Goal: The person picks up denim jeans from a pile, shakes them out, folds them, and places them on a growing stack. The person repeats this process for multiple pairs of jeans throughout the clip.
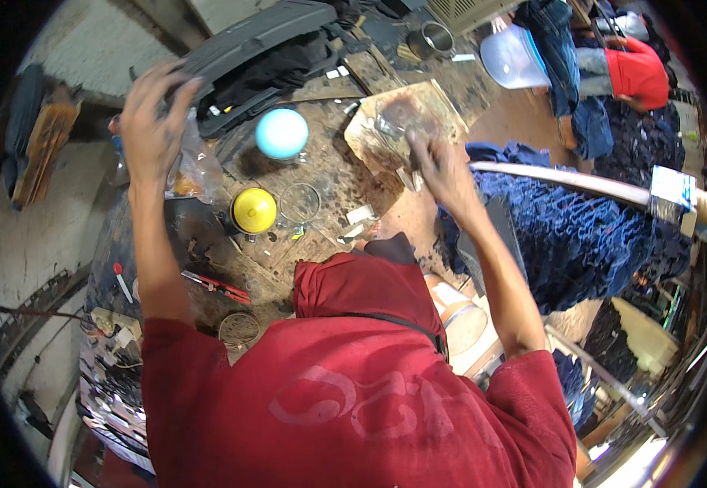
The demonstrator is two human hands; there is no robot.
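Left hand [152,122]: I see it raised at about ten o'clock, fingers spread, resting on the edge of a dark plastic case [247,41] and touching a clear plastic bag [195,167] just beneath it. I cannot tell whether it grips either one.

Right hand [439,167]: just right of twelve o'clock from centre, fingers curled down against a worn board [402,122]. It seems pinched on something small and pale at the board's lower edge; I cannot tell what that is.

Board: lies flat on the cluttered workbench [329,175], tilted, its surface smeared dark in the middle.

Blue ball [282,133]: at eleven o'clock, between the two hands, near the case.

Yellow lid [254,210]: round, below the ball, just beside a clear ring-shaped jar rim [300,202].

Red-handled tool [217,286]: at nine o'clock, lying on the bench by my left forearm.

Blue cloth [573,236]: a folded stack at three o'clock, under a pale rod [556,180].

Metal cup [437,37]: at one o'clock, far end of the bench.

Person in red [638,73]: at two o'clock, well apart.
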